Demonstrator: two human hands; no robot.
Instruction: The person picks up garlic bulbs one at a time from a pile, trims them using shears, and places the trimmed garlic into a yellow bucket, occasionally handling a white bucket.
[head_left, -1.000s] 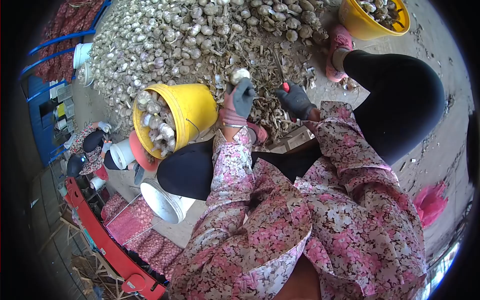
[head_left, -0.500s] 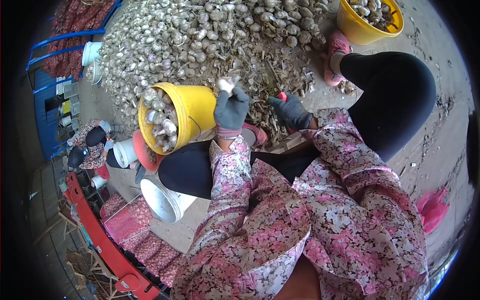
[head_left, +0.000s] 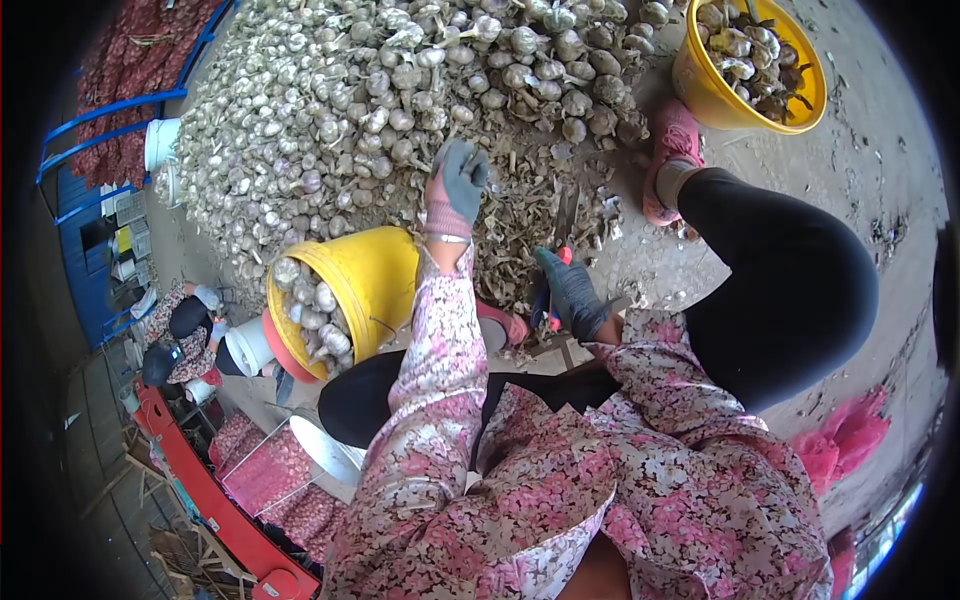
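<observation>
My left hand point(head_left: 457, 185), in a grey-palmed glove, is over the near edge of the garlic heap point(head_left: 340, 110). Its fingers are curled, and whatever lies inside them is hidden. My right hand point(head_left: 575, 295), also gloved, is closed around red-handled shears point(head_left: 565, 255), whose dark blade points away over loose dry skins point(head_left: 520, 240). A yellow bucket point(head_left: 385, 280) lies tilted on its side left of my left forearm, its mouth facing left with garlic bulbs point(head_left: 318, 320) in it.
Another yellow bucket point(head_left: 690, 75) holding garlic stands at the upper right, beyond my pink shoe point(head_left: 675, 140). A co-worker point(head_left: 185, 325) sits at the left near a white bucket point(head_left: 250, 345). Red machinery point(head_left: 200, 470) and filled mesh sacks point(head_left: 265, 460) are at the lower left.
My left hand has moved forward from beside the bucket to the heap; the bulb seen at its fingertips no longer shows. The view has shifted, and my right hand still grips the shears.
</observation>
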